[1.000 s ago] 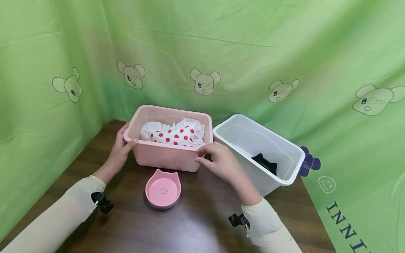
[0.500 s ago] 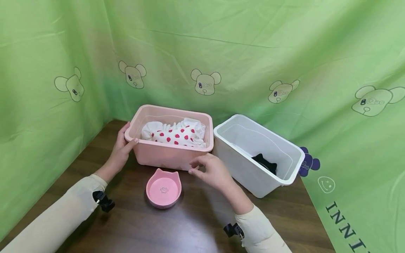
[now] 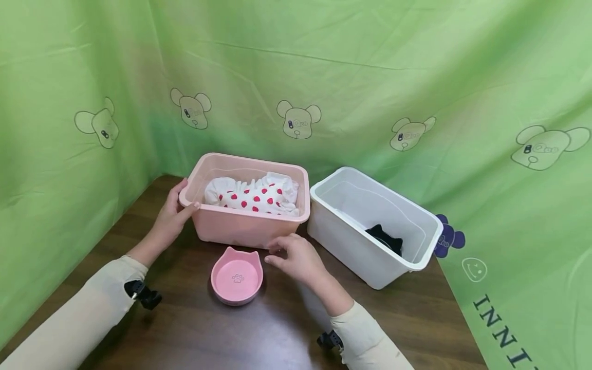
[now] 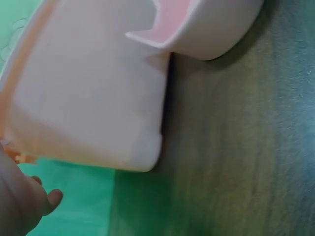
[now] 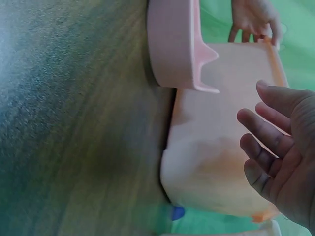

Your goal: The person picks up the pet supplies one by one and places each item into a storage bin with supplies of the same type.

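Observation:
My left hand (image 3: 168,218) holds the left front corner of a pink plastic bin (image 3: 245,227), thumb on the front rim and fingers along the side. Inside lies a white cloth garment with red strawberry-like spots (image 3: 254,196). My right hand (image 3: 299,261) hovers in front of the bin with relaxed, slightly bent fingers (image 5: 266,130) and nothing in them. Just left of it, a pink cat-eared pet bowl (image 3: 237,281) with a paw print stands on the table; the right hand does not touch it.
A white bin (image 3: 349,244) stands at an angle to the right, close to the pink one. A black cat-eared object (image 3: 386,240), partly hidden by its wall, lies inside. Green printed cloth (image 3: 296,61) hangs behind the brown wooden table (image 3: 273,329).
My right hand has left the pink bin's right front corner and come down and left towards the pet bowl. The left hand stays at the bin's corner.

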The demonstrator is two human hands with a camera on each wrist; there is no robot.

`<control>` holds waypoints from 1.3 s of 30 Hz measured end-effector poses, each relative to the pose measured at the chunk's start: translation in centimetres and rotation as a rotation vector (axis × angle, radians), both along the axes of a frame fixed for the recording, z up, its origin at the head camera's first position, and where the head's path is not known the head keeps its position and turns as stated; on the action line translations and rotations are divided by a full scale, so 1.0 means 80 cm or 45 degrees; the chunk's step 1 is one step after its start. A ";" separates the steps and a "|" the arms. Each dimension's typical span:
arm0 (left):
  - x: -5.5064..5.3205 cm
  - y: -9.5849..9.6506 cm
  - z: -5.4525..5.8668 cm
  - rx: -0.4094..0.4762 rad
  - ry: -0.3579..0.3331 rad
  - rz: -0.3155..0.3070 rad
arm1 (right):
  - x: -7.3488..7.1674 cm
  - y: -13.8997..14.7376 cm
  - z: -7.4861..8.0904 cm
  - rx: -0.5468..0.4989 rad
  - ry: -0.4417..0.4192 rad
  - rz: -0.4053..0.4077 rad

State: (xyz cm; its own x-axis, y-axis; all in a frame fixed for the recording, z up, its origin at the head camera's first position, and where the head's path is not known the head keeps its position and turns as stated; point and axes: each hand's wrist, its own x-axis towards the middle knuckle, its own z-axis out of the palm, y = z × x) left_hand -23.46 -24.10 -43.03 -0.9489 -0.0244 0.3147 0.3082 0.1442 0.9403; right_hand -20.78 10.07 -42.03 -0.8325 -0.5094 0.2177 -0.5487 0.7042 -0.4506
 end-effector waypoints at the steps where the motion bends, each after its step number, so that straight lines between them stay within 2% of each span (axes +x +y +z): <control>1: 0.001 -0.003 0.002 -0.050 -0.011 0.011 | 0.000 -0.001 -0.002 0.001 -0.004 0.003; 5: 0.005 -0.012 0.011 -0.245 -0.043 0.045 | -0.001 -0.005 -0.012 -0.002 -0.033 -0.007; 8: 0.003 -0.016 0.016 -0.341 -0.054 0.074 | -0.004 -0.008 -0.019 -0.005 -0.057 -0.017; 15: -0.005 -0.016 0.014 -0.430 -0.072 0.117 | -0.007 -0.017 -0.032 0.048 -0.057 -0.032; 23: -0.006 -0.022 0.016 -0.502 -0.014 0.143 | -0.011 -0.036 -0.040 0.057 -0.070 -0.047; 28: -0.007 -0.023 0.015 -0.465 -0.008 0.111 | -0.014 -0.044 -0.042 0.073 -0.070 -0.067; 34: -0.008 -0.017 0.007 -0.309 -0.002 0.081 | -0.017 -0.048 -0.048 0.095 -0.089 -0.086; 39: -0.011 -0.011 -0.002 -0.177 0.042 0.062 | -0.018 -0.051 -0.053 0.096 -0.113 -0.118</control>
State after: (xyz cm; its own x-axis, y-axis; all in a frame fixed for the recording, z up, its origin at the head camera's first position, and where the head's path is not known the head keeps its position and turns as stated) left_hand -24.34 -24.98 -43.20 -0.9366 -0.0239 0.3495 0.3283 0.2878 0.8997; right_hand -22.24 5.99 -46.25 -0.8911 -0.4414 0.1053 -0.4400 0.7836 -0.4386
